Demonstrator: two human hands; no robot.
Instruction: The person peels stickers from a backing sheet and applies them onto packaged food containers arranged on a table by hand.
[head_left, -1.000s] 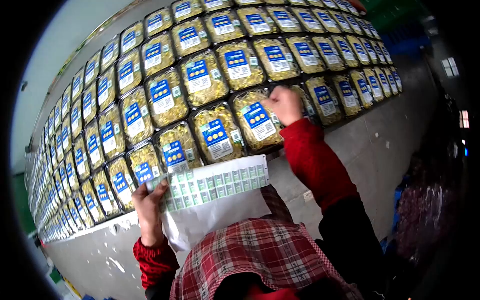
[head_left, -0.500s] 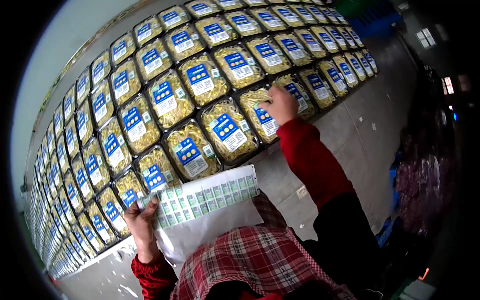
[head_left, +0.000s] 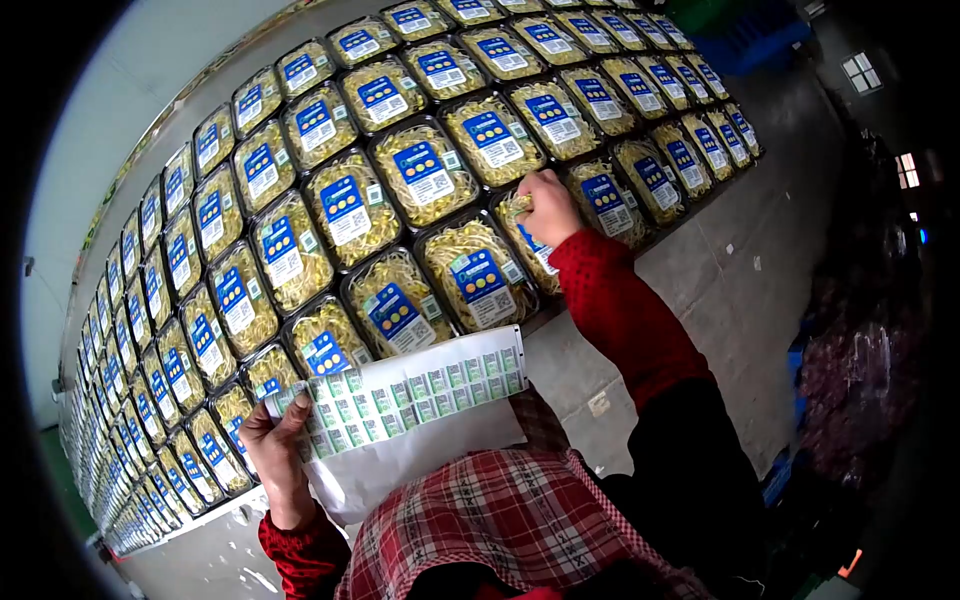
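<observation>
A: While the left hand (head_left: 276, 450) pinches the sticker sheet (head_left: 430, 395) by one end, along the table's (head_left: 240, 65) near edge, what's the right hand (head_left: 552, 212) doing?
B: Fingers bunched together over a sprout tray (head_left: 514, 232) in the near-edge row. Can't tell what, if anything, they pinch.
A: Doing it well?
B: My take: hold the sheet taut and close, so the reach stays short. Light, even fingertip pressure so the tray top doesn't dent; keep the printed label (head_left: 538, 250) readable.
</observation>
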